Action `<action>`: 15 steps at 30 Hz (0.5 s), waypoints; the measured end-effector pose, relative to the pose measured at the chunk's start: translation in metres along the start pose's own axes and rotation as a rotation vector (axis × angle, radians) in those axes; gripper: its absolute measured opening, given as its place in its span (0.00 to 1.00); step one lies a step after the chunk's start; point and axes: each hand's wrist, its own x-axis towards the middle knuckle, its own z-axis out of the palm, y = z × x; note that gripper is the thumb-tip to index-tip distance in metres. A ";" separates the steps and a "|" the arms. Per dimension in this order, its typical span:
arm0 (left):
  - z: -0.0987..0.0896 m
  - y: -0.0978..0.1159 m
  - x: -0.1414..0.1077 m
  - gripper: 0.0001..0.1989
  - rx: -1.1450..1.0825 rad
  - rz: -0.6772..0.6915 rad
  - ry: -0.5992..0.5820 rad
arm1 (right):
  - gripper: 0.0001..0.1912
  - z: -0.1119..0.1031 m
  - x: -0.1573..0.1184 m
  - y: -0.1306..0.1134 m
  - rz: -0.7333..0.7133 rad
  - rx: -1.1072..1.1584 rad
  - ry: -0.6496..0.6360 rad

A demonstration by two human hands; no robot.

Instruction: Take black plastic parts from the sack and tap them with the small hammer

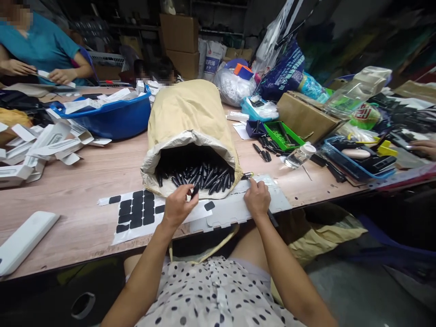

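My left hand (178, 206) pinches a small black tube-shaped piece (195, 191) at the mouth of a large tan sack (190, 106). The sack lies on its side with its opening toward me, and many similar black pieces (204, 176) lie inside. My right hand (258, 197) is closed, resting on a pale flat sheet (228, 210) to the right of the opening; what its fingers hold is hidden. Just beyond its fingertips lies a slim dark item with a yellowish clear end (248, 175). A white sheet with black rounded stickers (136, 209) is left of my left hand.
A blue basin (116, 119) of white boxes and loose boxes (44, 147) stand left, near a white slab (29, 240). Rightward are a green tray (282, 136), a clear bottle (299, 156) and a blue tool bin (361, 156). A person (41, 50) works at far left.
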 end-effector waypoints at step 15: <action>0.028 -0.013 -0.028 0.06 -0.103 0.002 -0.298 | 0.20 -0.048 -0.005 0.000 0.264 0.484 -0.095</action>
